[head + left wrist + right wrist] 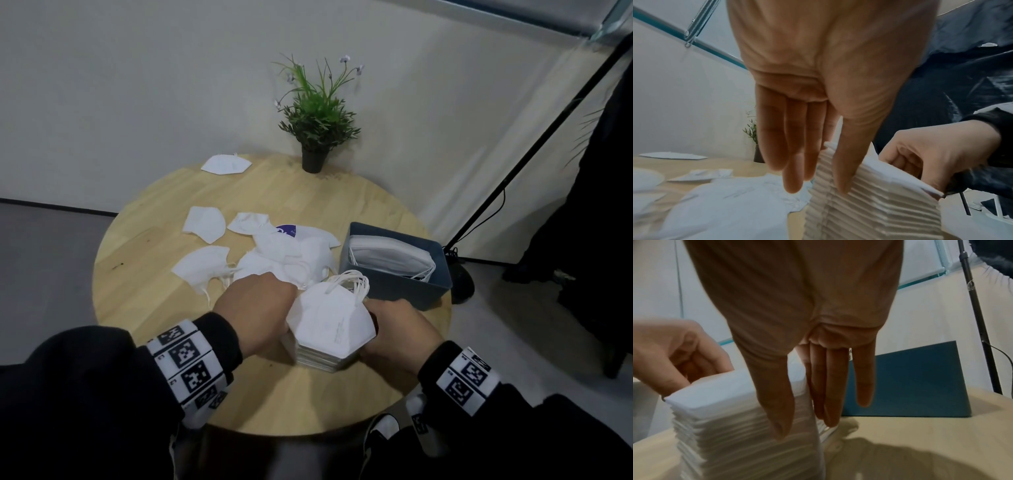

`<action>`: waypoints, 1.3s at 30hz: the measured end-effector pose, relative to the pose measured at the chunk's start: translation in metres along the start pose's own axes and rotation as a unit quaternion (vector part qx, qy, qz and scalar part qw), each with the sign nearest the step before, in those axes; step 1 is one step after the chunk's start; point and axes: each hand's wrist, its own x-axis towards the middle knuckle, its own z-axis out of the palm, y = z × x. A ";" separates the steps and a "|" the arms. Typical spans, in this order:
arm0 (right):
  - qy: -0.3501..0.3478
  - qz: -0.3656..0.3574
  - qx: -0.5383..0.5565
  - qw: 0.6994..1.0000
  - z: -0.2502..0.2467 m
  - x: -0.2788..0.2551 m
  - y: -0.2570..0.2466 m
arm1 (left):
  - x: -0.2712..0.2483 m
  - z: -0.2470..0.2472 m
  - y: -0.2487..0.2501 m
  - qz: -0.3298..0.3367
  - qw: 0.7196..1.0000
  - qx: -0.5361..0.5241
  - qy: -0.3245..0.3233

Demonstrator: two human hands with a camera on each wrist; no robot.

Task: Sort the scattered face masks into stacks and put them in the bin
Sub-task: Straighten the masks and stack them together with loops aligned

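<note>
Both hands hold a tall stack of white masks point(329, 329) near the table's point(144, 294) front edge. Left hand point(255, 310) and right hand point(399, 330) press straight fingers against its sides. Its ear loops point toward the blue bin point(397, 286) just behind it.

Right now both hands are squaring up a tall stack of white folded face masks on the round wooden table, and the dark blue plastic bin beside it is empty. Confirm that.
Not quite: the dark blue plastic bin is not empty. The head view shows white masks already in it. The rest holds: the left hand and right hand flank the tall stack of white folded face masks on the round wooden table.
</note>
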 end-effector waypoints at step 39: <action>0.274 0.034 0.593 0.757 -0.029 0.064 -0.035 | 0.108 0.015 -0.106 -0.133 0.977 -0.165 -0.021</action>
